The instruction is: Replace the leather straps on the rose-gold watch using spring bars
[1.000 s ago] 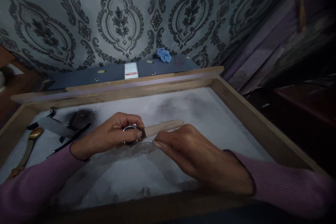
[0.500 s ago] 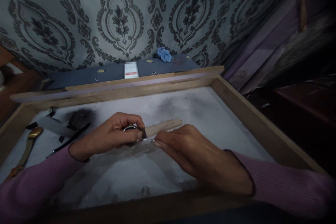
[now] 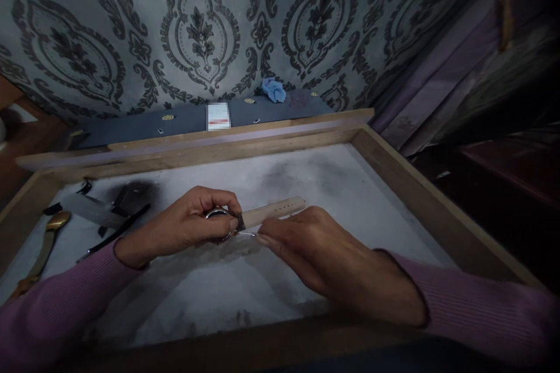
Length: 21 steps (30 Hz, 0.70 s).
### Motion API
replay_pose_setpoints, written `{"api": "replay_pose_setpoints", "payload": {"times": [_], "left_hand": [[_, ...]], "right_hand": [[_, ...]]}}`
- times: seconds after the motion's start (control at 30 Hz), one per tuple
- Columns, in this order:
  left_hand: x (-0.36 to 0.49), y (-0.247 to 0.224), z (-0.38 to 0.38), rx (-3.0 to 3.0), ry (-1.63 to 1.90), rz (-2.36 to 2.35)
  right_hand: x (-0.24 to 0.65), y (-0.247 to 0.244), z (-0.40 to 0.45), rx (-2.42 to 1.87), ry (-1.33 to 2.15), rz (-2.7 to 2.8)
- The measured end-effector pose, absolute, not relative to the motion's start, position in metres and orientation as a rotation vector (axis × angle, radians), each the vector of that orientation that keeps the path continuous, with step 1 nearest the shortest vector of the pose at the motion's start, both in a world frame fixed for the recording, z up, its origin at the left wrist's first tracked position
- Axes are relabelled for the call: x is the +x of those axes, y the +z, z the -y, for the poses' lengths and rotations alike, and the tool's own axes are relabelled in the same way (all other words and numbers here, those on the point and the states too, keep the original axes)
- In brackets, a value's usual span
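Observation:
My left hand (image 3: 192,222) is closed around a round, silver-rimmed wristwatch (image 3: 215,214), with the thumb pressed near the joint of its strap. A beige watch strap (image 3: 273,210) with a row of small holes extends to the right from the watch. Pinched in my right hand (image 3: 315,245) is a thin metal tool (image 3: 247,233), whose fine tip reaches the watch beside the left thumb, where the strap meets the case. The fingers hide the tool's handle and much of the watch.
A shallow wooden tray (image 3: 394,186) with a whitish bottom surrounds the work. On its left lie a gold-coloured watch (image 3: 58,221), a grey flat piece (image 3: 94,210) and a dark strap (image 3: 125,230). Behind the tray are a small white box (image 3: 218,116) and a crumpled blue cloth (image 3: 274,90).
Almost nothing differs. Both hands keep their grip, and the strap and right hand have shifted only very slightly.

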State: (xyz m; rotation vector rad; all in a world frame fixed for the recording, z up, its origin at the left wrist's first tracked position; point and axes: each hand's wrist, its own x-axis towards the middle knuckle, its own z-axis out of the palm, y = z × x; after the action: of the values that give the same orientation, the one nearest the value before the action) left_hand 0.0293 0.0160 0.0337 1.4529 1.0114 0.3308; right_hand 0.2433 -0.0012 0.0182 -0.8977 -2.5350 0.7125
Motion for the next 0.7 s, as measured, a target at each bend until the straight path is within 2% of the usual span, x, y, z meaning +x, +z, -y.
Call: {"api": "replay_pose_setpoints", "payload": {"times": [0.7], "left_hand": [[0.0266, 0.0322, -0.0171, 1.421, 0.325, -0.991]], "right_hand": [[0.2442, 0.0185, 0.0016, -0.810, 0.688, 2.499]]}}
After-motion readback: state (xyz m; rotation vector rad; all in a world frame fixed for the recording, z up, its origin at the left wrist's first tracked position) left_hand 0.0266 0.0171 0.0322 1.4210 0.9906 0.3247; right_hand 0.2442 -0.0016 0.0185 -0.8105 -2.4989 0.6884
